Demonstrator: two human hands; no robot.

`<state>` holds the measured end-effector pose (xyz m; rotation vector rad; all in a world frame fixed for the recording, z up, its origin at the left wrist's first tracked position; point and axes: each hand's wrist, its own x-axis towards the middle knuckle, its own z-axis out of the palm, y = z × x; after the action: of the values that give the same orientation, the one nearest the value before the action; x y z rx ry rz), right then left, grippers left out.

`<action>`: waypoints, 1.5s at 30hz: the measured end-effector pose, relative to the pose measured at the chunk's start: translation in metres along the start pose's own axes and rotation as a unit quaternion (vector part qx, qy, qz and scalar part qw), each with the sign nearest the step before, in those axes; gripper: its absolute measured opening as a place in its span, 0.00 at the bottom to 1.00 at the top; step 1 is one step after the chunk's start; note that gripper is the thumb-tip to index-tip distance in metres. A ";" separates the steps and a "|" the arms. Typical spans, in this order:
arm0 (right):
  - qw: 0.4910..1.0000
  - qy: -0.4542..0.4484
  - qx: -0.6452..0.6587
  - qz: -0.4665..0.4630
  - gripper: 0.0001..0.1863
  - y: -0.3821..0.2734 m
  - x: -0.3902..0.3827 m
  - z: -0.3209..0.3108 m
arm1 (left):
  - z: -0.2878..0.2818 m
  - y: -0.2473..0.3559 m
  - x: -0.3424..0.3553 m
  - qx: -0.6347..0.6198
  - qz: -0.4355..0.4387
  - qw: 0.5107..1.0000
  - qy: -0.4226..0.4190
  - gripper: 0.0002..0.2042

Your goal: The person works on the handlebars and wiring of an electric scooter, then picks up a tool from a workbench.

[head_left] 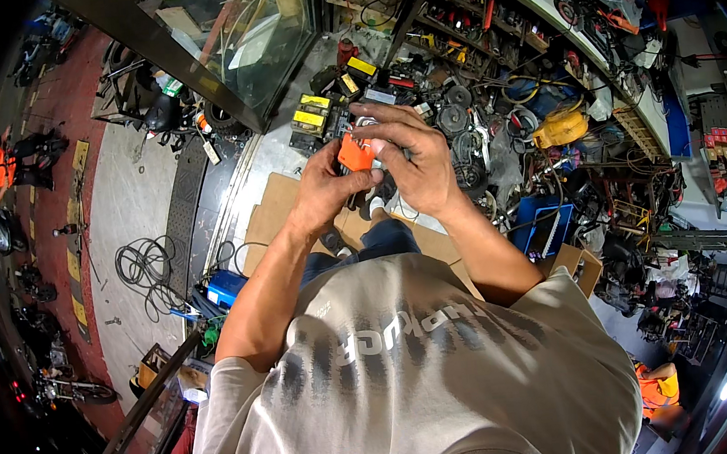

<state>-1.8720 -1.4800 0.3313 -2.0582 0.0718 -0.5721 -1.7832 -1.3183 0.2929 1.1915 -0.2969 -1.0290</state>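
Note:
In front of my chest, both hands meet around a small bright orange piece (356, 154) with flat sides; its kind I cannot make out. My left hand (322, 185) pinches it from the left, the thumb lying along its lower edge. My right hand (412, 154) is curled over it from the right, thumb against its side and fingers reaching across the top. A shiny silvery bit (364, 123) shows under the right fingers, partly hidden by them. Beyond the hands, black batteries with yellow tops (309, 118) stand on the floor.
Motor parts (454, 117) and tools crowd the floor ahead and to the right, below a shelf (484, 27). Flattened cardboard (269, 210) lies underfoot. A coiled black cable (147, 270) and a glass door (255, 54) are at left. Another person in orange (658, 387) is at lower right.

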 end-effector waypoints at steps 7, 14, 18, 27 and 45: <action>0.997 0.056 -0.049 0.021 0.18 -0.002 -0.007 -0.005 | -0.001 0.001 0.002 -0.035 -0.024 0.999 -0.015 0.22; 0.987 0.083 0.068 0.119 0.16 0.005 -0.020 -0.001 | 0.006 -0.002 0.002 -0.052 -0.010 0.999 -0.003 0.19; 0.987 0.091 0.050 0.127 0.13 0.009 -0.032 0.007 | 0.009 -0.015 0.003 -0.007 0.049 0.998 0.028 0.16; 0.971 0.210 0.067 0.090 0.09 0.018 -0.045 0.021 | 0.018 -0.021 0.005 0.023 0.074 0.996 0.043 0.15; 0.938 0.228 0.168 0.198 0.07 0.023 -0.058 0.016 | 0.035 -0.011 0.003 0.041 0.045 0.996 0.060 0.15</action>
<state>-1.9127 -1.4640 0.2842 -1.4915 0.6070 -0.7377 -1.8106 -1.3423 0.2962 1.2972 -0.2985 -0.8715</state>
